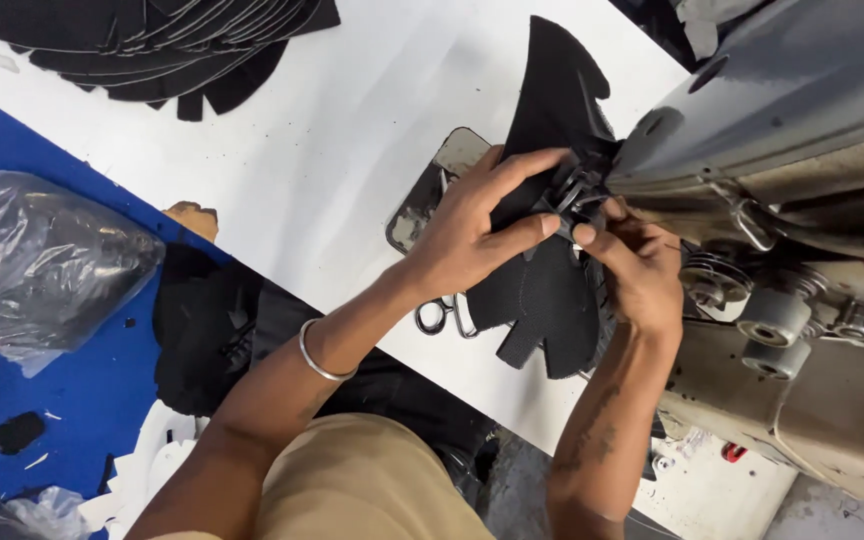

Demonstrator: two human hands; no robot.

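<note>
Both hands are pressing a black fabric piece [542,290] onto the white table [332,170], under the head of a grey sewing machine [782,110]. Left hand [467,235] is lying spread, fingers flat on the cloth; right hand [642,270] is pinching its edge beside the presser foot [577,190]. Small scissors [442,315] are lying just beside the left wrist.

A single head-worn camera looked steeply down from above the person's lap, close over the white worktop [352,170]. It faced toward one o'clock, where the grey sewing machine [782,120] filled the frame's edge. Both forearms entered from six o'clock, and the hands met near centre. No second view shared the scene.
</note>
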